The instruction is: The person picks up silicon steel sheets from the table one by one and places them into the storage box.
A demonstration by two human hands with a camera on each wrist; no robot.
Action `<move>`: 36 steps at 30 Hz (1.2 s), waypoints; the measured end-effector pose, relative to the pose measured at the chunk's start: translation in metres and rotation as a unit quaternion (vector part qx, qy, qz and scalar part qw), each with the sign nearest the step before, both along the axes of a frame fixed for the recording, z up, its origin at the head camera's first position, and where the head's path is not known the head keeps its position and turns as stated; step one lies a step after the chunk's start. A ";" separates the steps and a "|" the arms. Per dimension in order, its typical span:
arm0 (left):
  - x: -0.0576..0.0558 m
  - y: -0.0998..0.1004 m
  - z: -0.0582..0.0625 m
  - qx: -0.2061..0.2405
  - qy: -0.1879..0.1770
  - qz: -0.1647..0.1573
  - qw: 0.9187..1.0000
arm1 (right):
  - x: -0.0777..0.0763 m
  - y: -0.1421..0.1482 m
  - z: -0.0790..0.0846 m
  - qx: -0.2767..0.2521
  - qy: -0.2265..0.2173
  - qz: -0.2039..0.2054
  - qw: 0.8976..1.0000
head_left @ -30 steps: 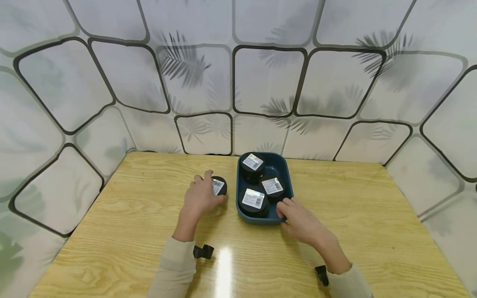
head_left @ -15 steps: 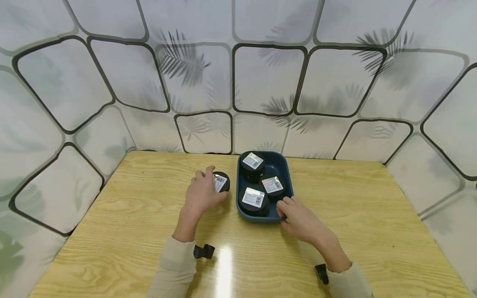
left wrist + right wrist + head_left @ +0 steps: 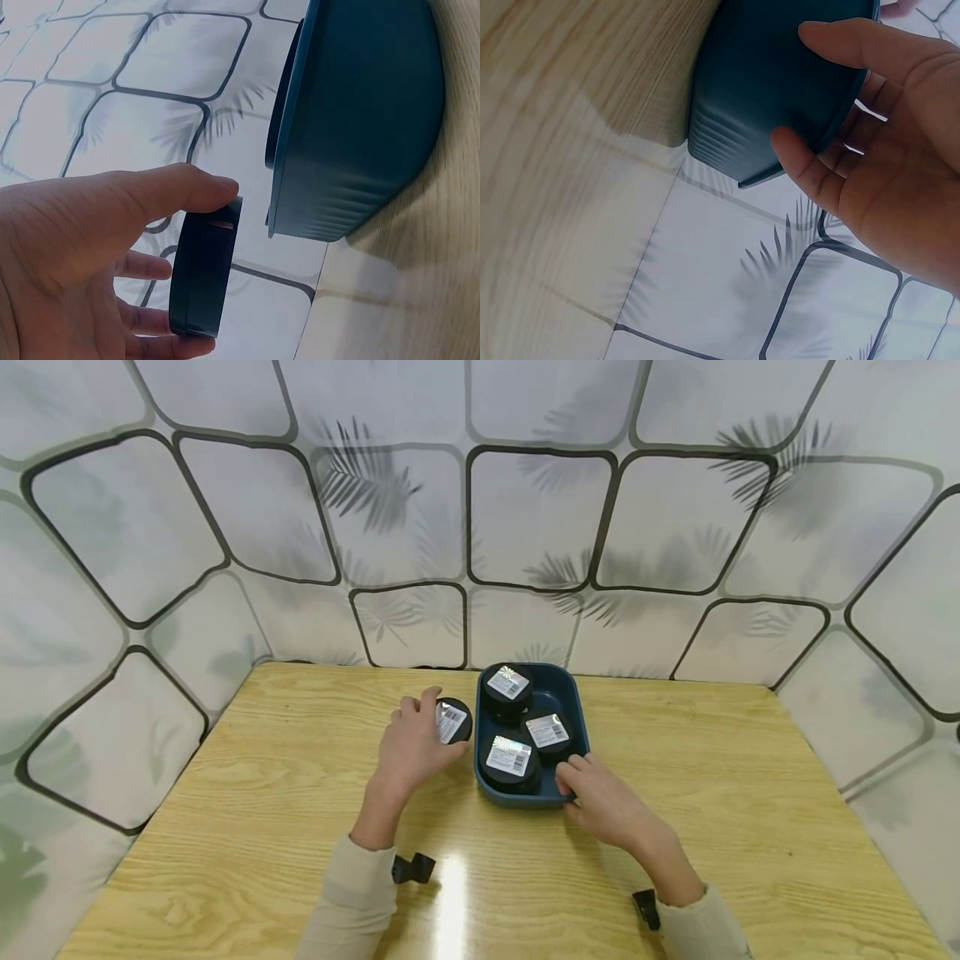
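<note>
My left hand [image 3: 414, 739] holds a flat, round black container [image 3: 453, 722] by its edge, a white barcode label on top. Thumb and fingertips grip opposite sides of this container [image 3: 204, 274], held above the table just left of a dark blue plastic bin [image 3: 360, 127]. Inside the bin [image 3: 556, 693] sit similar labelled black containers: one at the back left [image 3: 507, 683], one at the middle right [image 3: 548, 732] and one at the front left [image 3: 510, 762]. At the bin's front right corner, my right hand [image 3: 611, 803] grips the rim, its thumb against the outer wall [image 3: 742, 97].
The bin stands on a light wooden table [image 3: 720, 793], close to its back edge. Behind rises a pale patterned wall [image 3: 540, 527], with side walls to the left and right. A black wrist mount [image 3: 413, 868] shows at the left sleeve.
My left hand has carried the round black container to the right and slightly away from me, closer to the bin. My right hand and the bin stay in place.
</note>
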State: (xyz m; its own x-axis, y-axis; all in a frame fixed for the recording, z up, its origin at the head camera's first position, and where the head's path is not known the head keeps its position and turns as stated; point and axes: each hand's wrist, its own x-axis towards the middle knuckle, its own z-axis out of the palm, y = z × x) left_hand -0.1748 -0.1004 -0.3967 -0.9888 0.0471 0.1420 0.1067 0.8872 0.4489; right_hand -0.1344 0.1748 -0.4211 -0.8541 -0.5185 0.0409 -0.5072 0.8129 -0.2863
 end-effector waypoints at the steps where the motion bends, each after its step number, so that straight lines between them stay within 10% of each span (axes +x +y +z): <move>1: 0.000 0.001 0.000 -0.001 0.003 -0.001 1.000 | 0.000 0.000 0.000 -0.001 -0.001 0.000 1.000; 36: -0.010 0.066 0.015 -0.011 0.047 -0.101 0.994 | 0.000 0.003 0.003 -0.005 0.006 0.021 1.000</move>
State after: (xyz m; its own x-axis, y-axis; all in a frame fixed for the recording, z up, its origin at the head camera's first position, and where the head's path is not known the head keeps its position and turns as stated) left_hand -0.1849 -0.0339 -0.3819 -0.9414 0.2473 0.2295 0.3238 0.8531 0.4090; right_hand -0.1344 0.1781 -0.4182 -0.8313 -0.5530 0.0560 -0.5437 0.7883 -0.2880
